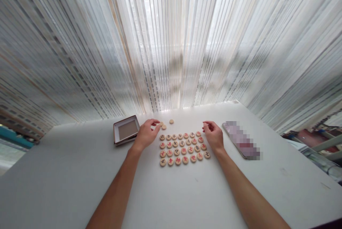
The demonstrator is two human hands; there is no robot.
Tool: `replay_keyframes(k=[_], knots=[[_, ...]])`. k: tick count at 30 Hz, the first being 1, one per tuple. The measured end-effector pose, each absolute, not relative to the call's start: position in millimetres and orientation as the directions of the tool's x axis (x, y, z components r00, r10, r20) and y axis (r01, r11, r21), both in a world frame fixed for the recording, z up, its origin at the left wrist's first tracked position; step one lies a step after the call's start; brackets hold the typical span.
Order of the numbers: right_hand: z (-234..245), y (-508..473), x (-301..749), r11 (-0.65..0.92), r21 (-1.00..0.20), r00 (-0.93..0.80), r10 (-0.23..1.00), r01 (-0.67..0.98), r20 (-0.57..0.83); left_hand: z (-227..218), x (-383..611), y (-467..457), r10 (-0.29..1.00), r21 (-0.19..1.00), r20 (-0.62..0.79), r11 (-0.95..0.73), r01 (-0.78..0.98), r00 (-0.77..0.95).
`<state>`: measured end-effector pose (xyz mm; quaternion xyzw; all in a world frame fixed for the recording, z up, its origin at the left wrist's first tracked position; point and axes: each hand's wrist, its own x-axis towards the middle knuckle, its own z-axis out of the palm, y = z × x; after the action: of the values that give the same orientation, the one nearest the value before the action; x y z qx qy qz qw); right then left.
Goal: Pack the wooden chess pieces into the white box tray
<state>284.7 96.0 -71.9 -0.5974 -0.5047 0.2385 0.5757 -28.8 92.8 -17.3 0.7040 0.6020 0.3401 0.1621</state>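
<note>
Round wooden xiangqi pieces [183, 150] lie in several neat rows on the white table, with red and black characters facing up. My left hand [147, 133] is at the far left of the rows, its thumb and index finger closed on a plain-faced xiangqi piece [161, 124]. Just beside those fingertips lies another blank-side-up piece [164, 127], and a further loose piece [171, 121] sits slightly beyond. On the right of the rows, my right hand [214, 135] hovers with fingers curled and thumb against index; whatever they may hold is hidden.
An open shallow box [125, 129] with a dark rim stands left of my left hand. To the right lies a flat, phone-shaped object [240, 140], its face pixelated. A striped sheer curtain [171, 43] hangs along the table's [187, 193] far edge.
</note>
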Motion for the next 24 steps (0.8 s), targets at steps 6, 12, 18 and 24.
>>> replay_keyframes(k=[6,12,18,24], knots=[[-68.4,93.5,283.2,0.171,-0.929,0.377,0.878,0.328,0.295,-14.2,6.7,116.5,0.922,0.490,0.288,-0.373,0.788,0.257],[-65.6,92.3,282.7,0.164,-0.930,0.382,0.877,0.329,0.290,-18.3,32.6,141.2,0.914,0.363,0.205,-0.404,0.840,0.351],[-64.4,92.5,282.4,0.163,-0.928,0.387,0.874,0.334,0.293,-24.3,35.8,150.3,0.918,0.288,0.153,-0.397,0.872,0.367],[-62.0,90.8,282.0,0.196,-0.906,0.385,0.856,0.374,0.344,-10.8,39.3,137.0,0.904,0.303,0.199,-0.424,0.854,0.378]])
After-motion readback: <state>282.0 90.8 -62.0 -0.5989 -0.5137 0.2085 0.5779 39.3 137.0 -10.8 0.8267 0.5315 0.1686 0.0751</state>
